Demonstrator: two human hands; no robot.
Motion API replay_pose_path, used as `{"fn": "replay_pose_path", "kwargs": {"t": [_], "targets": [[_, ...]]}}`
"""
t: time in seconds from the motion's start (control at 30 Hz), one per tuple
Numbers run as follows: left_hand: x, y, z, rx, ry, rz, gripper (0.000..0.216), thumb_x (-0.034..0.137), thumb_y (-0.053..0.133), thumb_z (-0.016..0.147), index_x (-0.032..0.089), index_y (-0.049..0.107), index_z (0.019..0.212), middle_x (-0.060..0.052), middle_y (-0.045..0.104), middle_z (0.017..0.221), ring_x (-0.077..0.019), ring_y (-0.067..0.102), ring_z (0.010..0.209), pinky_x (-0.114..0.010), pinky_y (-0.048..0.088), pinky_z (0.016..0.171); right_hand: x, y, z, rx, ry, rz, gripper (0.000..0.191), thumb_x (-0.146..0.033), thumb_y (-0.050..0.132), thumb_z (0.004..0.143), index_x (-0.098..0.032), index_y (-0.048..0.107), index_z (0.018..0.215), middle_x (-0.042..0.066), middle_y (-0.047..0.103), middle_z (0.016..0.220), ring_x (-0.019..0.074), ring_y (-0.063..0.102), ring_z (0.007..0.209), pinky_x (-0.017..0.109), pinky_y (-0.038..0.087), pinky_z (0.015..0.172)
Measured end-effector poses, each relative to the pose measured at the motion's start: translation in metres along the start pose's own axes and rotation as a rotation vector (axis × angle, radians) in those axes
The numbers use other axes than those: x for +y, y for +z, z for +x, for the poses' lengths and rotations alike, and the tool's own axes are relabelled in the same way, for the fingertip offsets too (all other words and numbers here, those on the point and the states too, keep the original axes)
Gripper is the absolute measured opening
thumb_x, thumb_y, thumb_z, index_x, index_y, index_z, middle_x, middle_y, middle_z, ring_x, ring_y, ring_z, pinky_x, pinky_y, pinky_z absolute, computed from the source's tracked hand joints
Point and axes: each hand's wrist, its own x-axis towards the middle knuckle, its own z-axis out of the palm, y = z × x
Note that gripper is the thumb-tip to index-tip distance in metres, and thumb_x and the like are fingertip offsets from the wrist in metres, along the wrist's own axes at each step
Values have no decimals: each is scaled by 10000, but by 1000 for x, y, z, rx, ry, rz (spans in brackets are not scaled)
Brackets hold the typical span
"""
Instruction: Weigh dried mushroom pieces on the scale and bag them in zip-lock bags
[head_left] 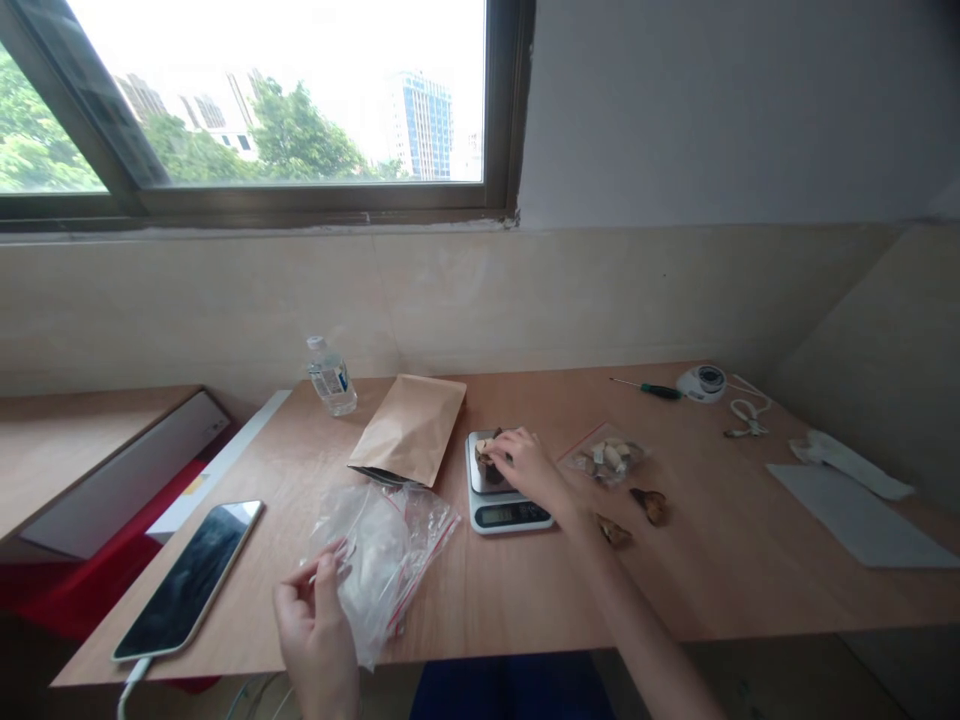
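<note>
Under a wide window (247, 95), a wooden table (480, 600) fills the view, set against a tiled wall. On its right side lies a grey sheet (855, 518) with a crumpled white cloth (847, 462) just behind it. At the front left, a phone (191, 580) lies face up, screen dark, with a cable plugged in at the near end. A brown paper pouch (411, 428) lies flat mid-table, its open mouth facing the person.

Just in front of the pouch is a clear plastic bag (390, 550) with a red zip strip, crumpled and partly lifted. The left hand (319, 625) pinches its near edge between thumb and fingertips, closed on the plastic at the front table edge.

A kitchen scale (504, 492) sits right of the pouch, with its display toward the person. The right hand (529, 465) reaches over its tray, fingers bent down onto some dark pieces (487, 466) lying there. It touches them; I cannot tell whether it actually grips one.

- A water bottle (330, 375) stands upright at the back, left of the pouch.
- A small zip bag (607, 458) of pale and dark bits is just right of the scale.
- A white round gadget (701, 382) and a white cord (746, 415) are at the far right back.
- A green-handled screwdriver (651, 389) is beside the gadget.
- Two loose dark bits (651, 505) lie on the table near the right wrist.
</note>
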Motion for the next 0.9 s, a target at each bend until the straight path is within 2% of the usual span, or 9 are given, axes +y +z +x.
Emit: {"fn": "replay_pose_path", "kwargs": {"t": [0.1, 0.2, 0.33, 0.43, 0.53, 0.67, 0.77, 0.83, 0.9], "targets": [[-1, -2, 2, 24, 4, -5, 359, 497, 605, 731, 176, 533, 876, -69, 660, 984, -211, 643, 865, -426, 500, 837, 22, -5, 21, -37, 6, 68, 280, -88, 455, 849, -214, 692, 926, 35, 689, 941, 180, 559, 897, 341, 430, 835], [-2, -1, 3, 21, 16, -13, 353, 491, 602, 739, 172, 532, 874, -71, 659, 978, -207, 644, 858, -427, 499, 842, 45, -6, 38, -186, 47, 100, 293, -59, 493, 796, -215, 705, 925, 36, 697, 981, 185, 589, 936, 341, 438, 870], [-2, 1, 2, 12, 35, -26, 341, 481, 603, 745, 172, 531, 870, -70, 658, 976, -202, 643, 853, -427, 501, 842, 65, 2, 52, -318, 64, 149, 177, -93, 617, 720, -211, 725, 796, 15, 727, 860, 161, 650, 771, 246, 494, 705], [-1, 2, 2, 10, 48, -33, 338, 477, 605, 745, 171, 527, 865, -67, 657, 964, -201, 645, 848, -427, 499, 850, 73, 9, 56, -302, 97, 163, 128, -121, 610, 738, -183, 719, 765, 17, 726, 757, 137, 644, 635, 211, 479, 582], [0, 2, 2, 13, 56, -24, 315, 457, 601, 754, 173, 526, 868, -66, 658, 962, -201, 647, 851, -427, 499, 851, 78, 4, 55, -173, 145, 135, 131, -155, 576, 776, -157, 706, 798, 48, 718, 772, 151, 640, 671, 234, 477, 619], [2, 1, 2, 31, 79, -27, 303, 441, 603, 756, 169, 521, 864, -68, 659, 942, -200, 650, 837, -421, 507, 838, 85, -30, 38, 53, 210, 62, 178, -180, 515, 819, -148, 674, 892, 94, 688, 944, 184, 616, 843, 297, 459, 764], [3, 2, 2, 42, 96, -55, 296, 431, 612, 755, 171, 511, 853, -63, 659, 925, -194, 652, 821, -419, 509, 835, 91, -64, 7, 180, 214, -24, 172, -194, 508, 821, -169, 663, 891, 72, 677, 918, 189, 608, 819, 309, 454, 765], [2, 4, 2, 45, 106, -75, 293, 423, 618, 752, 171, 504, 850, -59, 658, 918, -192, 653, 816, -419, 510, 831, 94, -81, -19, 148, 198, -50, 163, -213, 507, 826, -189, 664, 868, 55, 673, 892, 186, 612, 797, 301, 459, 744], [2, 7, 0, 36, 110, -87, 291, 419, 618, 751, 170, 502, 849, -55, 657, 907, -192, 653, 816, -419, 512, 828, 97, -91, -45, 50, 183, -57, 164, -230, 505, 835, -206, 666, 854, 49, 674, 886, 189, 618, 806, 295, 463, 729]]}}
